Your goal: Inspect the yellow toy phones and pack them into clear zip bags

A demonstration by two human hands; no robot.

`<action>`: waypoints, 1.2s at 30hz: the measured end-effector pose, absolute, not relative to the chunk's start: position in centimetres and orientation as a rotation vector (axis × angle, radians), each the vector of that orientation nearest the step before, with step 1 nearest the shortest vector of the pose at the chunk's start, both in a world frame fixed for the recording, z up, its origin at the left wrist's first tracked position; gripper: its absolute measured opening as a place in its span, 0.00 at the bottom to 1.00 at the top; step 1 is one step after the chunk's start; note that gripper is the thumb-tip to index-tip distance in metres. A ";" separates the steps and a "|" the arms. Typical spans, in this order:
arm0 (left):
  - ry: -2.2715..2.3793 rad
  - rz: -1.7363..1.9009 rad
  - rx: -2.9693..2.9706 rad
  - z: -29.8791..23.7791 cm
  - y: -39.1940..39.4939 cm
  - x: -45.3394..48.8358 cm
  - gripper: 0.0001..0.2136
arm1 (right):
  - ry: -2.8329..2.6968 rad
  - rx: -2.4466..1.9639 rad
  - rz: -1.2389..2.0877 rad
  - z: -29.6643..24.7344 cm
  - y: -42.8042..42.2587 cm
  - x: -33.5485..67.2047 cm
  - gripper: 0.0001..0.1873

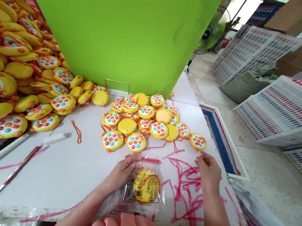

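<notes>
In the head view, a clear plastic bag (160, 199) with printed black text and a pink strip along its top lies at the table's front. Inside it is a yellow animal-shaped toy (143, 190), flat back up, with an orange cord. My left hand (123, 171) pinches the bag's upper left corner. To the right, my right hand (209, 171) has its fingers drawn together over the table, just below a yellow toy with coloured buttons (197, 141). Whether anything is between those fingertips is too small to tell. More such toys (135, 143) lie beyond the bag.
Pink strips (185, 190) litter the table beside the bag. A red-handled cutter (18, 168) lies at left, near a large pile of yellow toys (20, 70). A green panel (117, 27) stands behind. White crates (281, 111) and a fan (213, 30) are on the right.
</notes>
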State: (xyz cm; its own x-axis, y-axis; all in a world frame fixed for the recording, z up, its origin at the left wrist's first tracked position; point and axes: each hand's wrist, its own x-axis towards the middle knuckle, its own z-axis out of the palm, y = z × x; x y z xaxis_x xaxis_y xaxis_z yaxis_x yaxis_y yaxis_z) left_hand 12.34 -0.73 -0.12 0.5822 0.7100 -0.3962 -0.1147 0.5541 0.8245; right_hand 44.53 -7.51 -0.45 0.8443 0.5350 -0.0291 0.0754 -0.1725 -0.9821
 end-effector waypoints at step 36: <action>0.805 0.528 0.826 0.3 -0.6 12.1 0.22 | -1.952 -2.307 0.326 2.2 -9.7 48.4 0.20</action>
State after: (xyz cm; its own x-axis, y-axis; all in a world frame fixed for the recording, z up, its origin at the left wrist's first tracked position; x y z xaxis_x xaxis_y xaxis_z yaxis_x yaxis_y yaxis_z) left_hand 12.07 -0.58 0.25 0.5950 0.6879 -0.4156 -0.1073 0.5805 0.8072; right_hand 48.40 -9.65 2.18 0.1543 0.9833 -0.0968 0.9614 -0.1720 -0.2148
